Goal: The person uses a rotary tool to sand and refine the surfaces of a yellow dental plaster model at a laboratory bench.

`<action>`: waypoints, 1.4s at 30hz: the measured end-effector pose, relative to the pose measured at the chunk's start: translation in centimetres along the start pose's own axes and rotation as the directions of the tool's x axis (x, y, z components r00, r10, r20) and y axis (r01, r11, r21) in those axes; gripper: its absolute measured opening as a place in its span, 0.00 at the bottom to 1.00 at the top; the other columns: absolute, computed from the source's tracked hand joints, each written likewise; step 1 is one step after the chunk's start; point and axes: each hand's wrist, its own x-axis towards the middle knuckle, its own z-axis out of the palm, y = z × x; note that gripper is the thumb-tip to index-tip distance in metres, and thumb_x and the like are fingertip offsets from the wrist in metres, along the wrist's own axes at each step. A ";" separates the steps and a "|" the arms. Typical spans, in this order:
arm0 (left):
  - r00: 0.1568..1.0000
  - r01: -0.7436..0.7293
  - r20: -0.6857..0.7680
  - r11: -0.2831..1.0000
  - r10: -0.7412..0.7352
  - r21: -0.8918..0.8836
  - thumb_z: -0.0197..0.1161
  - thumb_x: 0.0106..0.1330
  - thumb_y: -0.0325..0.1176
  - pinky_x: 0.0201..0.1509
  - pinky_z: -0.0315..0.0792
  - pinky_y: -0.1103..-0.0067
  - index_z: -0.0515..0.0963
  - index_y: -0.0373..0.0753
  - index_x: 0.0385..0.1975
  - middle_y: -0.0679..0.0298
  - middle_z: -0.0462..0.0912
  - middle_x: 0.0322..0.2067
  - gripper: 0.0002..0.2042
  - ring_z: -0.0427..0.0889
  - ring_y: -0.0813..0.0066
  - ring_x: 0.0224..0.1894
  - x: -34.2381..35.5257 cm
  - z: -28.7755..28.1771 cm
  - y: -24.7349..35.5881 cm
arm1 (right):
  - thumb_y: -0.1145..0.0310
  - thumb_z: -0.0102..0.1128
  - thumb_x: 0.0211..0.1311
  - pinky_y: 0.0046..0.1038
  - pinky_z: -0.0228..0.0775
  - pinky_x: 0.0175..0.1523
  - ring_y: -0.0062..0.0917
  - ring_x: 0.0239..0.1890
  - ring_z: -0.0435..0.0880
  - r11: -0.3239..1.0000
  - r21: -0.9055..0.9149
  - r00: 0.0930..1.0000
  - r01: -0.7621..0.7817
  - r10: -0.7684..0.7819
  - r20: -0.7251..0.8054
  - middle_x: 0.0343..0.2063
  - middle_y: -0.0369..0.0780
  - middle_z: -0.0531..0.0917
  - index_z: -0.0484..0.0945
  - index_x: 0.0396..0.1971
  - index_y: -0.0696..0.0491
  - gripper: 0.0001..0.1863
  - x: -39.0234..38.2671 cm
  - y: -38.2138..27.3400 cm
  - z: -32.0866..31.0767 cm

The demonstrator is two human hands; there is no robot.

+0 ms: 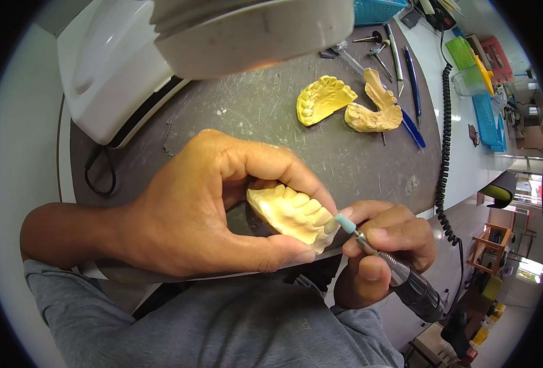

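My left hand (222, 202) grips a pale yellow plaster dental cast (293, 214), thumb along its near side and index finger curved over the far side. The row of teeth faces up and away from me. In my right hand (391, 239) is a dark, metal-collared rotary handpiece (409, 279), held like a pen. Its light blue-green grinding tip (345, 222) is at the right end of the cast, beside a greyish tooth; whether it touches cannot be made out. The right fingers rest close to the left index fingertip.
A yellow cast (325, 101) and a tan cast (373, 110) lie on the dark bench mat (222, 116). Right of them are a blue pen (413, 86), a knife (396, 58) and small burs. A white lamp head (253, 34) hangs overhead. A coiled black cord (446, 135) runs along the right edge.
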 end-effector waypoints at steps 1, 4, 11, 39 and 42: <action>1.000 0.000 0.001 1.000 0.000 0.003 0.70 0.49 0.22 0.44 0.70 0.82 0.78 0.29 0.39 0.58 0.79 0.36 0.16 0.78 0.77 0.39 0.0 0.0 0.0 | 0.75 0.67 0.52 0.30 0.80 0.36 0.38 0.32 0.85 1.000 -0.003 1.000 -0.002 0.002 0.020 0.22 0.44 0.81 0.76 0.34 0.62 0.12 0.0 0.0 -0.1; 1.000 -0.005 -0.004 1.000 0.005 0.006 0.70 0.49 0.22 0.44 0.70 0.82 0.78 0.29 0.39 0.58 0.79 0.36 0.15 0.78 0.77 0.39 0.0 0.0 -0.1 | 0.75 0.67 0.51 0.30 0.80 0.37 0.38 0.32 0.85 1.000 0.003 1.000 -0.006 0.006 0.016 0.22 0.44 0.81 0.76 0.34 0.62 0.12 0.0 0.1 0.0; 1.000 0.011 0.007 1.000 -0.011 0.025 0.70 0.49 0.22 0.45 0.70 0.82 0.78 0.29 0.39 0.58 0.79 0.36 0.15 0.78 0.77 0.39 0.0 0.0 0.2 | 0.76 0.67 0.50 0.31 0.80 0.39 0.36 0.31 0.85 1.000 -0.030 0.998 -0.002 0.004 0.065 0.22 0.44 0.81 0.77 0.33 0.61 0.11 0.2 -0.4 -0.3; 1.000 -0.021 0.001 0.999 0.021 0.032 0.71 0.49 0.23 0.44 0.70 0.83 0.78 0.30 0.39 0.58 0.79 0.36 0.16 0.78 0.77 0.39 0.0 -0.1 -0.1 | 0.74 0.67 0.52 0.30 0.80 0.35 0.38 0.31 0.85 1.000 -0.004 1.000 -0.001 0.001 -0.004 0.21 0.44 0.81 0.76 0.34 0.62 0.12 0.0 -0.1 0.1; 1.000 -0.014 0.001 0.999 0.014 0.038 0.71 0.49 0.23 0.44 0.70 0.82 0.78 0.30 0.39 0.58 0.79 0.36 0.16 0.78 0.77 0.39 0.0 -0.1 -0.2 | 0.74 0.67 0.52 0.30 0.80 0.35 0.38 0.31 0.85 1.000 -0.011 1.000 -0.003 0.003 0.008 0.21 0.44 0.81 0.76 0.34 0.62 0.12 0.0 0.0 0.0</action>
